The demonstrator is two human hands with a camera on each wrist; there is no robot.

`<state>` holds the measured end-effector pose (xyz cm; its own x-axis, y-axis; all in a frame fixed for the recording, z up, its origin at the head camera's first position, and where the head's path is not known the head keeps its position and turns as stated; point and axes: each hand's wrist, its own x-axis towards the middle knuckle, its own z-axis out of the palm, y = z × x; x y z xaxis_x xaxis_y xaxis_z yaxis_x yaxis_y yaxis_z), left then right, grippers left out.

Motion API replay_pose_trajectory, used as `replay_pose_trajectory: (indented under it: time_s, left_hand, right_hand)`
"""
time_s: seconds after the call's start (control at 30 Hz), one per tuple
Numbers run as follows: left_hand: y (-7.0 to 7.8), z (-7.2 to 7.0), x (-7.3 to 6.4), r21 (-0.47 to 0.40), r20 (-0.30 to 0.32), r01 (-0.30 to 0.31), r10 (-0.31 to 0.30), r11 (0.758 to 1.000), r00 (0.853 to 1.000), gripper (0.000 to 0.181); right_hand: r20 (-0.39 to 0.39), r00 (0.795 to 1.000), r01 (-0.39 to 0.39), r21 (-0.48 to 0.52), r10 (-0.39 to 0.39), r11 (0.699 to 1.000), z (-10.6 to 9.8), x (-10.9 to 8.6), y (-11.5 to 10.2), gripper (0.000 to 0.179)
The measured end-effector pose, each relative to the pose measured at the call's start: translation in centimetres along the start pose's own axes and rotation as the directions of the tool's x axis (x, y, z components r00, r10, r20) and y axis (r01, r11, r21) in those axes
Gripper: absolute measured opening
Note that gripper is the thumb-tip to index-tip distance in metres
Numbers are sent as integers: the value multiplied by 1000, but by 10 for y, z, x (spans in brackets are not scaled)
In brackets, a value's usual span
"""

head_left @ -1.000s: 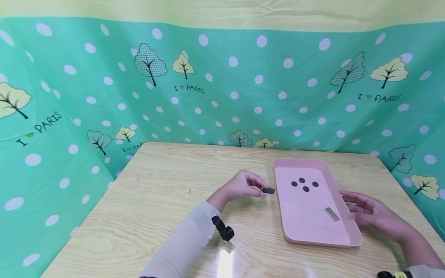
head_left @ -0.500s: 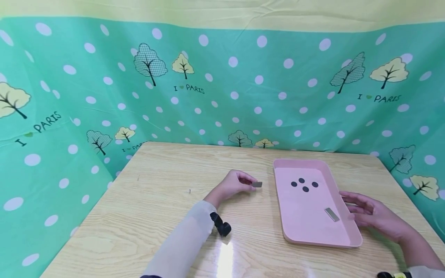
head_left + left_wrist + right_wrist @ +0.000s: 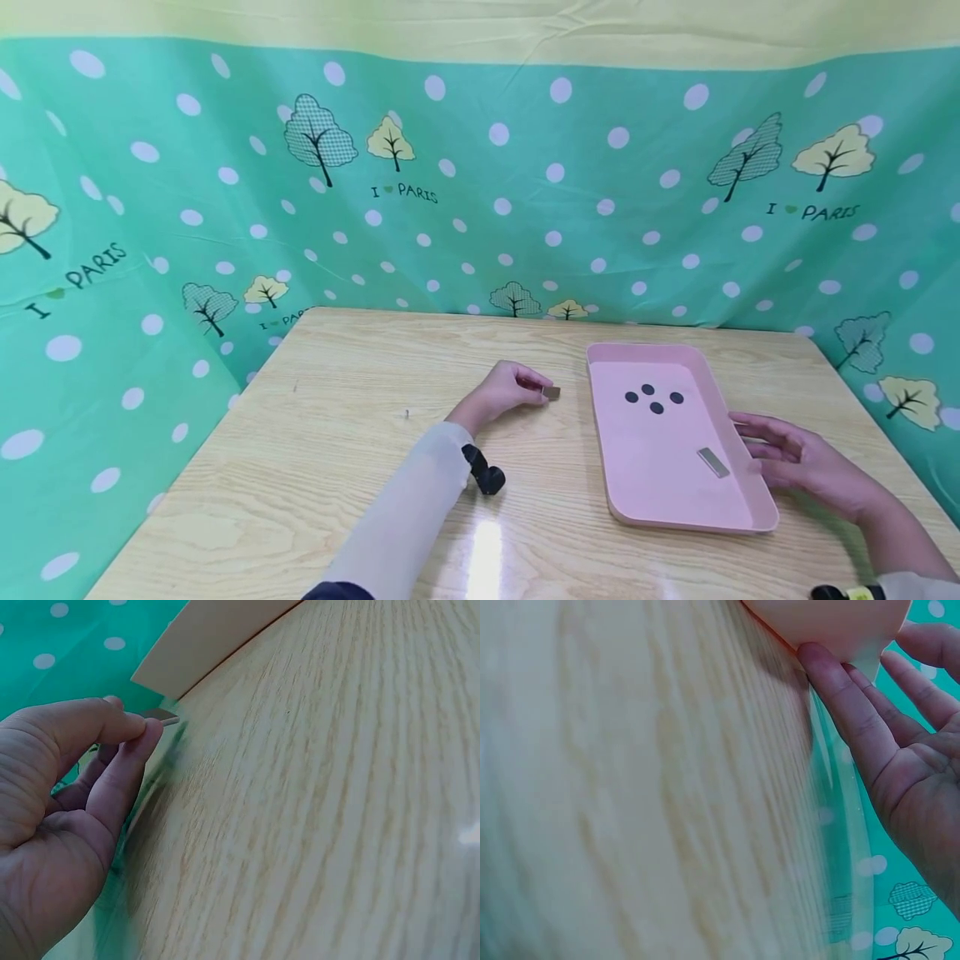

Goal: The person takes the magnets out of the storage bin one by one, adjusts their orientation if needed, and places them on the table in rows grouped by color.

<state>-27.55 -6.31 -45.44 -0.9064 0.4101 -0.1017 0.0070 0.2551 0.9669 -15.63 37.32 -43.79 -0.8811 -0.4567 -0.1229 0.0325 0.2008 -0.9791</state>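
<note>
My left hand is just left of the pink tray, over the wooden table. Between its thumb and fingertips it pinches a small flat rectangular metal piece, seen edge-on in the left wrist view as a thin plate. My right hand rests against the outer right side of the tray, its fingers loosely extended. In the right wrist view, the thumb meets the tray's outer wall. Inside the tray lie several black discs and a silvery rectangular bar near the right wall.
A tiny dark speck lies on the wooden table left of my left hand. Behind the table hangs a green dotted curtain with tree prints. Light glares off the table's front.
My left hand has drawn back leftward from the tray's left wall, carrying and turning the metal piece. My right hand stays at the tray, and the tray's contents are unchanged.
</note>
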Motion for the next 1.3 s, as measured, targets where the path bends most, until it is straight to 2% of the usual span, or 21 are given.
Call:
replay_pose_trajectory:
  time_s: [0.2,0.37,0.5,0.7,0.83,0.9,1.0,1.1,1.3]
  left_hand:
    - [1,1,4,52,-33,7,-5,999,999,26]
    - [2,2,6,166,-56,-30,39,986,998,21]
    - [6,3,7,270,-75,-48,71,962,995,15]
    - [7,3,8,412,-67,-114,155,904,986,12]
    - [7,1,6,459,-104,-96,161,883,981,13]
    - [6,1,6,462,-115,-89,159,883,980,13]
    - [5,3,8,450,-94,-112,172,886,981,13]
    - [4,5,12,431,-75,-129,178,893,981,14]
    - [5,6,12,387,-86,-119,164,914,983,18]
  right_hand:
    - [39,998,51,29,-52,998,-1,1,2,54]
    - [18,999,35,15,-35,999,-1,0,2,54]
    - [-14,1000,-2,-11,2,1000,0,-1,0,52]
    - [-45,998,-52,-38,51,998,3,2,-3,53]
    - [-22,999,-39,-40,38,998,6,7,-3,55]
    - [-20,1000,-24,-42,23,999,7,8,-3,55]
    - [-30,1000,-12,-62,10,998,5,5,-2,55]
    - [-35,999,-14,-63,12,998,3,0,-1,55]
    - [-40,999,-20,-50,18,999,1,0,-1,54]
